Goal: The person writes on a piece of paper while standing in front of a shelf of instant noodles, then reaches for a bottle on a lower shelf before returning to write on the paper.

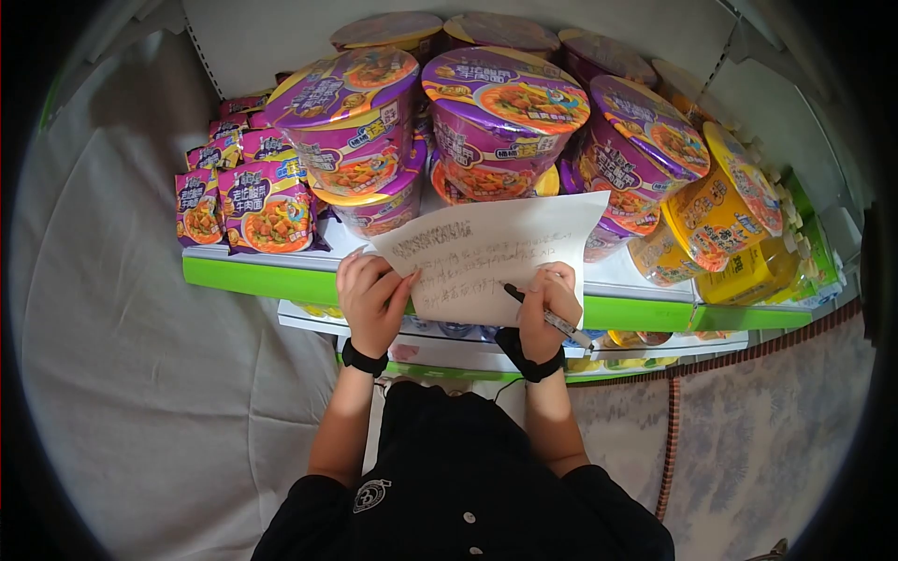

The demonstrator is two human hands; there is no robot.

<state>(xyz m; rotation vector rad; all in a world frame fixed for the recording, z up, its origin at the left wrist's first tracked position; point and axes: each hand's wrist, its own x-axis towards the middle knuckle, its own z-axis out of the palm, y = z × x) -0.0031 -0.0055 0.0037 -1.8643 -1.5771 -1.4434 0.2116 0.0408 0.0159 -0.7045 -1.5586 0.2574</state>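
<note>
A white sheet of paper (552, 234) with several lines of handwriting and a scribbled-out patch at its upper left is held up before the shelf. My left hand (372, 304) grips its left edge, fingers curled, thumb on the front. At the lower right of the sheet, my right hand (544, 313) is closed around a pen (569, 330). The pen's dark tip points up and left, right at the end of the lowest written line. Both wrists wear black bands.
Purple instant noodle tubs (505, 103) stand stacked behind the paper. Noodle packets (267, 206) lie at the left, yellow tubs (725, 210) and a yellow bottle (748, 271) at the right. The shelf has a green front edge (262, 276). Lower shelves hold more goods; grey cloth (159, 327) hangs at left.
</note>
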